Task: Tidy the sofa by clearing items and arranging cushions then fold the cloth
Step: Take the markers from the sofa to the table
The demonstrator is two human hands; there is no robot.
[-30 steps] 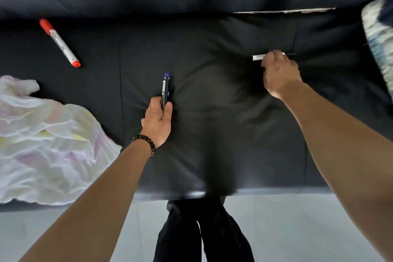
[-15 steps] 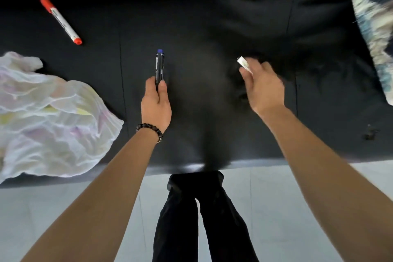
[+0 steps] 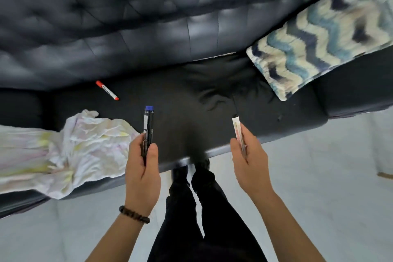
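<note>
Over the sofa [image 3: 191, 100] edge, the left hand [image 3: 142, 168] curls its fingers round a blue-capped black pen [image 3: 148, 125], the right hand [image 3: 249, 161] pinches a white pen [image 3: 237, 128]; a red marker [image 3: 107, 90], crumpled pale cloth [image 3: 63, 151] and zigzag cushion [image 3: 319, 44] rest on the seat.

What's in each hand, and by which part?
The left hand grips a black marker by its lower end; the right hand holds a white pen by its lower half.

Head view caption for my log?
Left hand grips a blue-capped black marker, right hand a white pen; a red-capped white marker lies on the black leather sofa.
</note>
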